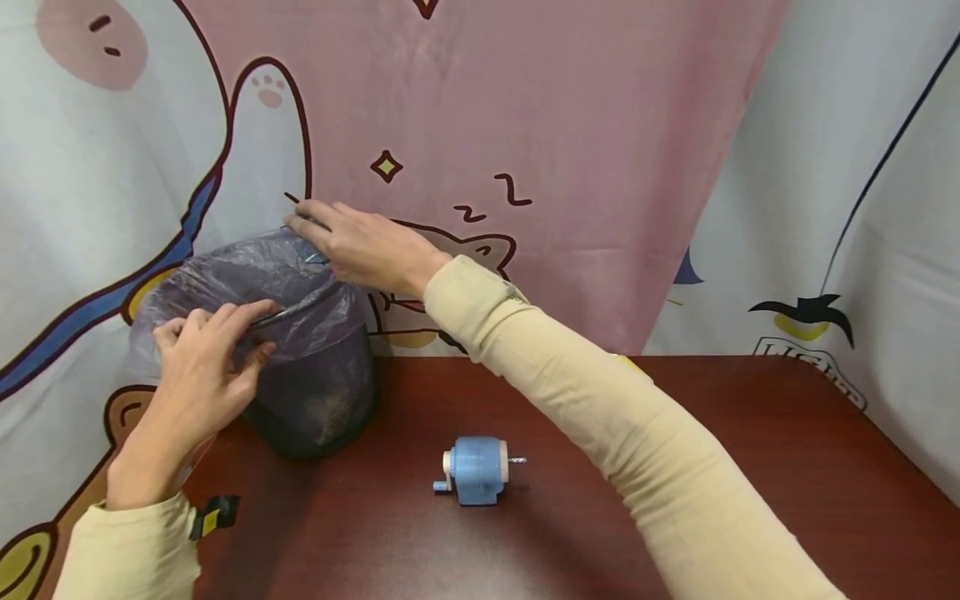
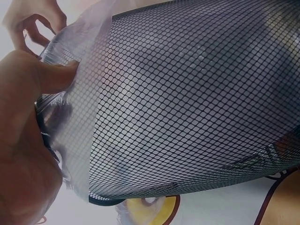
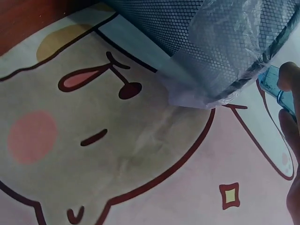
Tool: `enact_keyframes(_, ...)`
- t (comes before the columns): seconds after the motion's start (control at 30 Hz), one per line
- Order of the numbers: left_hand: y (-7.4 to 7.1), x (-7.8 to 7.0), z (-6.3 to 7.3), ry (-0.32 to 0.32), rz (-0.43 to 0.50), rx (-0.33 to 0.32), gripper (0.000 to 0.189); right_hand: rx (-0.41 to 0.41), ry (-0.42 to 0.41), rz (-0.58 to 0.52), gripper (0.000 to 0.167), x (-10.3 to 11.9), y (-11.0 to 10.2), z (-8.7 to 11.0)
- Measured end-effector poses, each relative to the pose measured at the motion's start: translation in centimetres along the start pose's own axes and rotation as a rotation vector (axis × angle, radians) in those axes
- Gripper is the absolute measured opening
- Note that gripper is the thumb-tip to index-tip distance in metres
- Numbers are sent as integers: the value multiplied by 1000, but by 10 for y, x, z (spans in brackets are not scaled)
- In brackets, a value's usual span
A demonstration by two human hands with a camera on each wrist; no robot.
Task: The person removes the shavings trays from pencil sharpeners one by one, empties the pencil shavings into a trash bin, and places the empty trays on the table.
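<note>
A black mesh trash bin (image 1: 315, 408), lined with a thin translucent plastic bag (image 1: 202, 279), stands at the back left and tilts toward me. My left hand (image 1: 210, 358) grips its near rim, thumb on the outside over the bag, as the left wrist view also shows. Above the bin's far right rim is my right hand (image 1: 367, 246), pinching a small clear blue plastic container (image 3: 272, 84) between thumb and fingers. A blue crank pencil sharpener (image 1: 477, 471) sits on the table, its handle to the left and a short metallic piece sticking out on the right.
The dark red-brown table (image 1: 360, 533) runs back to a cartoon-printed cloth (image 1: 585, 167) hanging close behind the bin. A black and yellow strap end (image 1: 215, 517) shows at my left cuff. My right sleeve (image 1: 600, 408) crosses above the table's right part.
</note>
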State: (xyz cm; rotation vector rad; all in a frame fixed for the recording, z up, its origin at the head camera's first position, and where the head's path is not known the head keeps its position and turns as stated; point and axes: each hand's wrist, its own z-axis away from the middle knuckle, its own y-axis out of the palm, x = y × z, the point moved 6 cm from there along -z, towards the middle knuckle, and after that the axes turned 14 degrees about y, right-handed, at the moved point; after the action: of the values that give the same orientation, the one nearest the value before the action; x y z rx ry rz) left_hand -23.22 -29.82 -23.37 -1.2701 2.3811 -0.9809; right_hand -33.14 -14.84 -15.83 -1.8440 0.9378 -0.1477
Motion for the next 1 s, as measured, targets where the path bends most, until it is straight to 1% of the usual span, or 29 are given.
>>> enact_keyframes(0.13, 1, 0, -1, 2, 5, 0, 43, 11, 56, -180, 61, -9, 2, 3)
enact_keyframes(0.23, 2, -1, -1, 1, 10, 2, 44, 3, 96, -325, 65, -16, 2, 7)
enact_keyframes(0.33, 1, -1, -1, 1, 8, 2, 44, -10, 137, -410, 65, -21, 2, 11)
enact_keyframes(0.6, 0, -1, 0, -2, -2, -1, 45, -99, 214, -558, 63, -35, 0, 22)
enact_keyframes(0.77, -1, -2, 0, -7, 4, -2, 46, -115, 238, -677, 64, -43, 0, 33)
enact_keyframes(0.9, -1, -2, 0, -6, 2, 2, 46, -134, 246, -743, 64, -45, -1, 41)
enact_keyframes(1.0, -1, -2, 0, -6, 3, 2, 46, -144, 256, -770, 62, -46, -2, 47)
